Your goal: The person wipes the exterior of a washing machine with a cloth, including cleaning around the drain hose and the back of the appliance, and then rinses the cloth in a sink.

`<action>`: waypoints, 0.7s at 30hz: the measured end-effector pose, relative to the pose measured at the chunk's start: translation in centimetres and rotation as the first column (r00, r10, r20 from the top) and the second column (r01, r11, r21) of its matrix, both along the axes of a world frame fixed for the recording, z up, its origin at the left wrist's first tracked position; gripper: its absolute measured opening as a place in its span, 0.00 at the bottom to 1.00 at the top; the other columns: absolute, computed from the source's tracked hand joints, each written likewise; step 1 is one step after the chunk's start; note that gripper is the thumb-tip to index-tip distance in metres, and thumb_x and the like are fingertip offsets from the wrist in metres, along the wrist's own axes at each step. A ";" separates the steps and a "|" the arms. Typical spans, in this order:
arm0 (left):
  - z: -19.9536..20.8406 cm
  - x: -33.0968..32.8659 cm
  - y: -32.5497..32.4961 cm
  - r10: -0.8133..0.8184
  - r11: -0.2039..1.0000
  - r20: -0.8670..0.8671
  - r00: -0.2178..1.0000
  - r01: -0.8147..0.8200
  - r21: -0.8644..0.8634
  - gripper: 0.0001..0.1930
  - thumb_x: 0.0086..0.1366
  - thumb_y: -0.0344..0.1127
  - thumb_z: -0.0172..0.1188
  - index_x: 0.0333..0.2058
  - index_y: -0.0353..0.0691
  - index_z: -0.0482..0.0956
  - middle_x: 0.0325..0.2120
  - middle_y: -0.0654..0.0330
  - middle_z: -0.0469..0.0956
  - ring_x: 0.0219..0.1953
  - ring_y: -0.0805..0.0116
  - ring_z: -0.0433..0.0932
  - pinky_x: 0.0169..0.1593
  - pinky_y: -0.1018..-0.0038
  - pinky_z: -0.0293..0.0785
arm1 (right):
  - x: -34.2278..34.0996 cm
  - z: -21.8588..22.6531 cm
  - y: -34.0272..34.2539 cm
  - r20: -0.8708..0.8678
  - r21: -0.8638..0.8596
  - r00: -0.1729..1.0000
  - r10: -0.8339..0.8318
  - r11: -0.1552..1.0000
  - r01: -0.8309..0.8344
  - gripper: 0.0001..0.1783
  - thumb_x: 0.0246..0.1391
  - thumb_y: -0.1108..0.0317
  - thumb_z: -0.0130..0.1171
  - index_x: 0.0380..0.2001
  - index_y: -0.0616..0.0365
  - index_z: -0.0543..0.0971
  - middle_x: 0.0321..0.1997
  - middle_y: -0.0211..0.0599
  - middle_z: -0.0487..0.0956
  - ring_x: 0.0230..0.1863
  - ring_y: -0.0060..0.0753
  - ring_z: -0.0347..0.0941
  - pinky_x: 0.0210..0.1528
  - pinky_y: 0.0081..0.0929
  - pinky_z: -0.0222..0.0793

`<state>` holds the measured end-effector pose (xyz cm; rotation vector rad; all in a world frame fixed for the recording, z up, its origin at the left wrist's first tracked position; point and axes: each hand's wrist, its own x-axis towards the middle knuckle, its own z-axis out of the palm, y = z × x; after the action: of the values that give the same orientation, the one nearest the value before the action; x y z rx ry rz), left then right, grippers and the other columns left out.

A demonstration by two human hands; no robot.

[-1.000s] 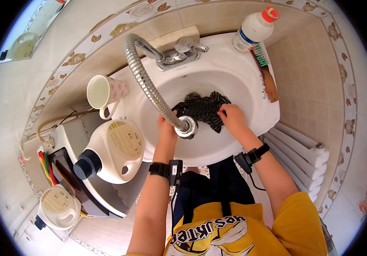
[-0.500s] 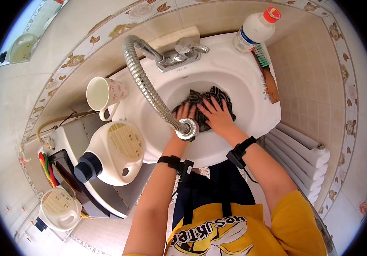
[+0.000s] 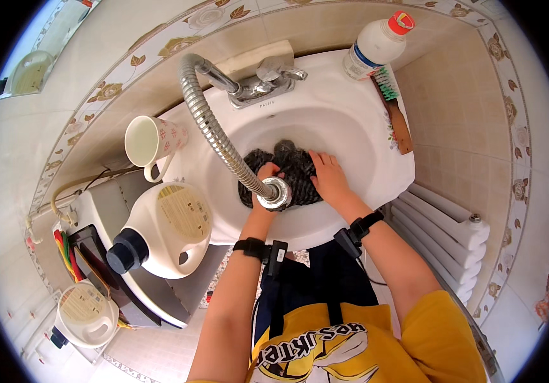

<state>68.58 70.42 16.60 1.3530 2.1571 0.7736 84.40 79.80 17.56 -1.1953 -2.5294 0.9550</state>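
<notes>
A wet, dark patterned cloth [image 3: 300, 175] lies bunched in the bottom of the white washbasin [image 3: 364, 143]. My left hand [image 3: 266, 173] is at the cloth's left part with its visible fingers curled into the fabric; the shower-like head of the tap hose hides some of this hand. Along the right edge of the cloth rests my right hand [image 3: 330, 180], its fingers stretched out and touching the fabric. Above the left hand hangs the ribbed metal tap hose [image 3: 214, 131], ending in a round spout [image 3: 275, 193].
A floral mug [image 3: 150, 143] and a large detergent jug [image 3: 172, 223] stand left of the basin. On its right rim are a white bottle [image 3: 376, 48] and a wooden brush [image 3: 399, 121]. The chrome tap [image 3: 265, 83] is at the back; a white radiator [image 3: 443, 233] is right.
The cloth has shifted left and toward me and lies more spread out. My left hand has gone from spread fingers to curled ones; the right hand has moved to the cloth's right edge.
</notes>
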 end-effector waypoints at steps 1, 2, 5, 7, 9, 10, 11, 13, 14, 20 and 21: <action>-0.2 0.0 -0.1 0.134 0.991 0.239 0.962 -0.137 -0.005 0.10 0.49 0.26 0.58 0.30 0.34 0.68 0.24 0.54 0.70 0.26 0.62 0.72 0.31 0.72 0.67 | 0.3 -0.3 0.1 0.091 -0.010 0.996 -0.016 1.000 0.017 0.32 0.39 0.82 0.53 0.52 0.55 0.63 0.47 0.46 0.66 0.48 0.51 0.63 0.47 0.38 0.65; -0.3 -0.4 -0.6 0.132 0.991 0.240 0.962 -0.135 -0.006 0.10 0.49 0.26 0.58 0.30 0.34 0.68 0.24 0.54 0.70 0.26 0.62 0.72 0.31 0.72 0.67 | 0.4 -0.5 0.2 0.179 -0.020 0.983 -0.029 0.999 0.033 0.32 0.38 0.83 0.53 0.51 0.55 0.64 0.45 0.46 0.66 0.47 0.51 0.64 0.45 0.38 0.66; 1.6 -1.5 -2.4 0.302 0.936 0.281 0.911 -0.339 0.092 0.08 0.51 0.24 0.57 0.29 0.33 0.66 0.22 0.55 0.68 0.25 0.66 0.71 0.31 0.72 0.67 | 0.7 2.0 1.6 0.308 -0.119 0.942 -0.131 0.977 0.175 0.28 0.38 0.84 0.54 0.47 0.58 0.66 0.42 0.43 0.66 0.45 0.46 0.65 0.42 0.37 0.67; 5.4 -1.4 -1.9 0.411 0.901 0.263 0.873 -0.433 0.029 0.08 0.52 0.23 0.55 0.32 0.34 0.66 0.21 0.55 0.69 0.24 0.64 0.71 0.31 0.71 0.67 | 1.8 3.5 2.7 0.251 -0.029 0.943 -0.217 0.972 0.232 0.28 0.38 0.84 0.54 0.47 0.58 0.66 0.41 0.42 0.66 0.44 0.46 0.65 0.41 0.37 0.67; 6.6 -2.2 -2.9 0.405 0.913 0.157 0.901 -0.388 -0.126 0.09 0.52 0.23 0.54 0.33 0.34 0.66 0.25 0.53 0.70 0.27 0.60 0.71 0.33 0.69 0.67 | 2.0 4.4 3.2 0.181 0.073 0.943 -0.278 0.960 0.269 0.27 0.37 0.83 0.53 0.46 0.58 0.67 0.42 0.41 0.66 0.41 0.45 0.65 0.44 0.39 0.65; 7.0 -2.6 -3.4 0.380 0.893 0.049 0.924 -0.353 -0.281 0.09 0.53 0.22 0.53 0.34 0.35 0.66 0.28 0.52 0.71 0.29 0.57 0.72 0.36 0.67 0.68 | 1.8 4.3 3.1 0.177 0.070 0.945 -0.274 0.962 0.266 0.27 0.37 0.83 0.53 0.46 0.58 0.67 0.42 0.41 0.66 0.41 0.45 0.65 0.44 0.39 0.65; 6.5 -2.7 -3.6 0.383 0.891 0.046 0.923 -0.356 -0.281 0.09 0.53 0.22 0.53 0.34 0.35 0.66 0.28 0.52 0.71 0.29 0.57 0.72 0.36 0.67 0.68 | 1.6 4.1 2.9 0.251 0.057 0.945 -0.209 0.978 0.201 0.27 0.38 0.82 0.53 0.47 0.58 0.67 0.44 0.41 0.66 0.45 0.46 0.64 0.48 0.40 0.63; 4.7 -2.7 -3.8 0.170 0.958 -0.205 0.964 -0.211 -0.195 0.13 0.54 0.26 0.51 0.41 0.36 0.67 0.40 0.47 0.71 0.42 0.50 0.70 0.45 0.64 0.66 | 1.1 3.4 2.6 0.323 0.040 0.936 -0.140 0.990 0.135 0.27 0.39 0.81 0.52 0.49 0.57 0.67 0.47 0.42 0.66 0.49 0.47 0.62 0.52 0.42 0.60; 4.2 -2.6 -3.2 0.171 0.958 -0.205 0.964 -0.211 -0.193 0.13 0.54 0.26 0.51 0.41 0.36 0.67 0.40 0.47 0.71 0.42 0.50 0.70 0.45 0.64 0.66 | 0.7 3.0 2.3 0.235 0.087 0.966 -0.107 0.992 0.089 0.28 0.41 0.79 0.51 0.51 0.57 0.65 0.51 0.43 0.64 0.53 0.48 0.59 0.55 0.44 0.55; 0.0 -1.1 -0.6 -0.334 0.935 -0.552 0.764 0.344 -0.090 0.35 0.47 0.39 0.60 0.56 0.45 0.61 0.56 0.47 0.59 0.54 0.49 0.62 0.54 0.54 0.59 | -1.0 -1.1 0.2 0.236 0.196 0.942 0.238 0.938 -0.286 0.33 0.47 0.69 0.50 0.59 0.57 0.57 0.64 0.40 0.53 0.64 0.47 0.47 0.63 0.46 0.42; -0.5 -1.7 -0.8 -0.315 0.949 -0.562 0.765 0.263 -0.174 0.37 0.47 0.41 0.61 0.58 0.48 0.59 0.58 0.48 0.56 0.57 0.49 0.58 0.56 0.52 0.55 | -0.6 -1.7 0.4 0.314 0.195 0.925 0.214 0.939 -0.284 0.33 0.48 0.68 0.50 0.59 0.56 0.56 0.65 0.39 0.52 0.65 0.46 0.45 0.64 0.47 0.39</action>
<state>66.91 69.62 16.11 2.0174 2.2816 0.1329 83.82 80.17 15.90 -1.0191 -2.9819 0.5268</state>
